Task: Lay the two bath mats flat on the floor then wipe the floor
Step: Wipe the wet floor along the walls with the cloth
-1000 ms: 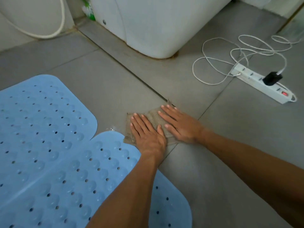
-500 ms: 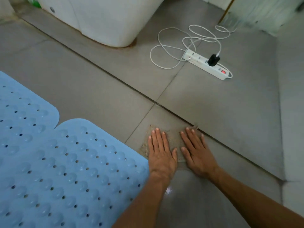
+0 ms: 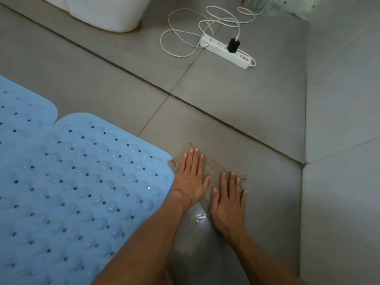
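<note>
Two light blue perforated bath mats lie flat on the grey tiled floor (image 3: 236, 99): the near mat (image 3: 82, 192) fills the lower left, and the far mat (image 3: 20, 103) touches it at the left edge. A brown cloth (image 3: 213, 167) lies on the floor beside the near mat's right corner. My left hand (image 3: 191, 177) presses flat on the cloth's left part, right by the mat's edge. My right hand (image 3: 228, 202) presses flat on its right part, slightly nearer to me. A wet, shiny patch (image 3: 200, 215) shows between my wrists.
A white power strip (image 3: 224, 51) with a black adapter (image 3: 233, 45) and loose white cable (image 3: 185, 27) lies at the top centre. A white appliance base (image 3: 111, 13) stands at the top left. A grey tiled wall (image 3: 339, 120) closes the right side.
Both hands have slid the cloth across the floor to the right, from the gap between the mats to the near mat's right corner. A wet streak trails behind it.
</note>
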A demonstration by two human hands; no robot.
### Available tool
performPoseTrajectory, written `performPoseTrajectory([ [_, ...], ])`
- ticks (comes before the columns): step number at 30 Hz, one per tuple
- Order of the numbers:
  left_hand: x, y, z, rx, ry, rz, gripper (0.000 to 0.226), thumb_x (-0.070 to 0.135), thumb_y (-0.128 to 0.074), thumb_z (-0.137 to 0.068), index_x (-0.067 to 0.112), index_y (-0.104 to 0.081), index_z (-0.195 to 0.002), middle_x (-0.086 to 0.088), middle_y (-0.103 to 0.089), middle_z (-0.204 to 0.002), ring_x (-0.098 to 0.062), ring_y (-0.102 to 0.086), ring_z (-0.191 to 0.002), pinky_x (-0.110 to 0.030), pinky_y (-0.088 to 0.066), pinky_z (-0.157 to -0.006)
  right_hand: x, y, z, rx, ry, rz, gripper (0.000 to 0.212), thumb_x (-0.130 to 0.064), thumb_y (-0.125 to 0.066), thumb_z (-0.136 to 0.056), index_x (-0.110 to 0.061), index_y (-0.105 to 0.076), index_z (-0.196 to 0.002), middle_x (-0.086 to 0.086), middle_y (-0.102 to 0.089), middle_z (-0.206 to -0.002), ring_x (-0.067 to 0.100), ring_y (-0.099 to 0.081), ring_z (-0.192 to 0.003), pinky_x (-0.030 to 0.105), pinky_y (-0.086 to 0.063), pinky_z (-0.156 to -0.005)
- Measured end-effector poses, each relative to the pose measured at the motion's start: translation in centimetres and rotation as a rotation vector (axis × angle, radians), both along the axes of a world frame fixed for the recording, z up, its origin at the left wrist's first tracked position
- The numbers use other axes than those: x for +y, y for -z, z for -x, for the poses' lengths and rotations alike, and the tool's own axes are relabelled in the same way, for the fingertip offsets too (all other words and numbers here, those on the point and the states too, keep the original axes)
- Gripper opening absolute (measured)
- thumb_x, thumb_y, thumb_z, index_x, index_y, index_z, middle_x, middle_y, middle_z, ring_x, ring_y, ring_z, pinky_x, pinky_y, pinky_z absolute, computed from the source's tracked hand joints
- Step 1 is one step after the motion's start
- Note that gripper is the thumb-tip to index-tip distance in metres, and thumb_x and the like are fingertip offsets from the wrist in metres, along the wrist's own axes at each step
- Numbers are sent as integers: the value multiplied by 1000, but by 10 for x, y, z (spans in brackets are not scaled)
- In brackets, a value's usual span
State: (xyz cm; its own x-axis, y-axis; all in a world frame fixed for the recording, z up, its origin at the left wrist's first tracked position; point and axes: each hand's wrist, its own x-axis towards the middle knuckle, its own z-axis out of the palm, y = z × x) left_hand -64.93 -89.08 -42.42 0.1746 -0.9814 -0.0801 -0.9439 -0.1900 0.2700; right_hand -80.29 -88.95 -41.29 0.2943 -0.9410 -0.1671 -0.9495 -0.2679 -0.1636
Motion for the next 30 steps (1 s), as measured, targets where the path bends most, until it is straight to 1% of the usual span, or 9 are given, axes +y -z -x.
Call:
performPoseTrajectory([
  [2, 6, 2, 0, 5, 10, 70, 69, 46, -23, -97, 0, -26, -149, -23, -17, -157, -34, -13, -148, -45, -6, -119, 3, 0, 2, 17, 6, -73, 61, -51, -7, -102, -29, 13, -155, 1, 16, -165, 20, 18, -152, 48, 11, -122],
  [4, 11, 1, -5, -38, 31, 86, 68, 47, -24, -98, 2, -28, -149, -21, -20, -158, -32, -16, -148, -44, -6, -119, -4, -3, -1, 35, -4, -127, 62, -50, -12, -103, -30, 14, -156, 1, 19, -165, 22, 21, -151, 49, 13, -122],
  [7, 18, -8, -9, -33, 101, -49, 68, 47, -19, -101, 7, -5, -154, -15, 4, -162, -28, 5, -149, -42, 10, -120, -9, -9, -2, 73, 2, -222, 63, -50, -12, -102, -29, 11, -157, 2, 22, -164, 22, 23, -151, 49, 17, -120],
  [10, 21, -11, -10, -42, 105, -107, 67, 48, -14, -101, 11, 6, -153, -11, 15, -161, -25, 16, -148, -42, 14, -119, -8, -9, -1, 67, -19, -205, 64, -52, -10, -102, -29, 12, -157, 2, 24, -164, 22, 25, -150, 50, 17, -120],
  [15, 24, -2, -6, -115, 114, -71, 66, 46, -15, -101, 8, 0, -154, -14, 7, -162, -27, 9, -149, -45, 7, -121, -11, 2, 4, 53, -39, -168, 66, -54, -10, -101, -28, 9, -158, 2, 21, -165, 23, 24, -150, 48, 18, -119],
  [19, 22, -3, -5, -123, 108, -82, 66, 46, -13, -101, 9, 0, -154, -13, 8, -162, -26, 10, -149, -44, 6, -121, -13, 4, 5, 63, -51, -164, 66, -55, -9, -100, -28, 12, -157, 2, 23, -164, 23, 26, -149, 48, 20, -118],
  [22, 30, -2, -3, -122, 100, -92, 66, 47, -10, -101, 10, 1, -154, -12, 9, -162, -25, 11, -149, -44, 6, -121, -10, 7, 7, 41, -67, -147, 66, -54, -11, -101, -28, 9, -158, 2, 21, -165, 23, 25, -150, 48, 20, -118],
  [27, 71, 0, 9, -115, 112, -55, 66, 47, -10, -100, 10, -1, -154, -12, 7, -162, -24, 9, -149, -43, 5, -121, 23, 5, 24, 15, -90, -135, 65, -53, -13, -101, -27, 5, -159, 2, 17, -166, 23, 21, -151, 49, 16, -120],
  [30, 106, 2, 16, -126, 87, -35, 73, 51, 2, -94, 11, -3, -154, -12, 5, -162, -25, 7, -150, -43, 4, -121, 49, 4, 32, 1, -108, -116, 65, -53, -13, -102, -27, 5, -158, 2, 16, -166, 23, 20, -152, 50, 15, -120],
])
